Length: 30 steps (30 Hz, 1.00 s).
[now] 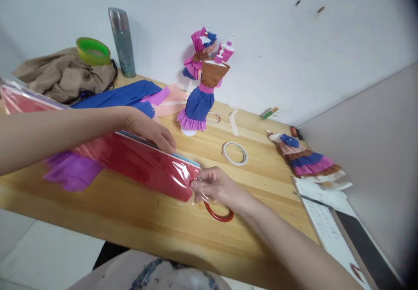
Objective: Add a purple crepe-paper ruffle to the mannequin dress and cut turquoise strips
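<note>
A clear plastic packet of coloured crepe paper (137, 163), red sheet outermost, lies tilted across the wooden table (137, 224). My left hand (150, 129) rests on the packet's upper edge, fingers pressing down on it. My right hand (214, 187) pinches the packet's open end between thumb and fingers. Under my right hand lies a red ring-shaped handle (219, 215), probably of scissors. Purple crepe paper (70, 172) sticks out from under the packet.
Two paper-dressed doll stands (202, 85) stand at the back, another dressed doll (307, 157) lies at the right. A tape roll (235, 153), blue paper (120, 96), a flask (122, 42), green tape (93, 51) on brown cloth, and a tablet (352, 233) surround them.
</note>
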Available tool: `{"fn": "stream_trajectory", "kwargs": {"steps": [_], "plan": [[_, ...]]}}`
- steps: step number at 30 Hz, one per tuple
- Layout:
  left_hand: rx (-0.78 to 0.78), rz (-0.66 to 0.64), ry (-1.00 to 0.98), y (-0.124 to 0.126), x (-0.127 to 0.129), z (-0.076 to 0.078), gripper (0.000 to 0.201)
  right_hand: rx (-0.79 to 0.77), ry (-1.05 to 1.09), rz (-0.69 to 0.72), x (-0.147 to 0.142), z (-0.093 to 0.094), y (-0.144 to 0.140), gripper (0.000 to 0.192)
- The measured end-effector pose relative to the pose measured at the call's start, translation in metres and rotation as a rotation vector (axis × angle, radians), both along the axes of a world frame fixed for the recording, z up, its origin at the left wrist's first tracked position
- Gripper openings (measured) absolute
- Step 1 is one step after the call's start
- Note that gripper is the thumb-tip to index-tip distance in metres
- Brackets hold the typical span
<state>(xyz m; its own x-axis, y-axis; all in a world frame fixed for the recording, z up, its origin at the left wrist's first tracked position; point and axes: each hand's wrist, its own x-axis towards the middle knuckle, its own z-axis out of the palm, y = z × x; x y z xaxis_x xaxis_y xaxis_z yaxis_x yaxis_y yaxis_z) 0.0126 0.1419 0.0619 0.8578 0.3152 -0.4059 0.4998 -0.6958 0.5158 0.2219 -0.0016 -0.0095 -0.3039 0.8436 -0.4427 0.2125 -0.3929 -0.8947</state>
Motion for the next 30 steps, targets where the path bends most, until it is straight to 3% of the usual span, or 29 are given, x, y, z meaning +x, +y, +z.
{"fn": "stream_trajectory", "kwargs": {"steps": [2, 3, 8, 14, 20, 30], "plan": [[-0.193, -0.080, 0.067, 0.004, 0.004, -0.010, 0.030, -0.018, 0.025, -0.054, 0.002, -0.008, 0.002, 0.045], [-0.217, -0.087, 0.080, 0.006, 0.006, -0.014, 0.028, -0.022, 0.040, -0.093, 0.003, -0.011, 0.003, 0.045], [-0.056, -0.020, 0.032, 0.005, 0.012, -0.025, 0.018, 0.027, 0.008, -0.249, 0.009, -0.018, 0.011, 0.042], [0.102, -0.034, 0.049, -0.003, 0.015, -0.032, 0.019, 0.062, -0.030, -0.312, 0.008, -0.019, 0.015, 0.042], [0.041, -0.051, 0.023, 0.003, 0.015, -0.034, 0.035, 0.056, -0.031, -0.367, 0.009, -0.021, 0.015, 0.037], [0.161, 0.020, 0.047, -0.014, 0.022, -0.034, 0.036, 0.063, 0.009, -0.435, 0.007, -0.027, 0.014, 0.046]]}}
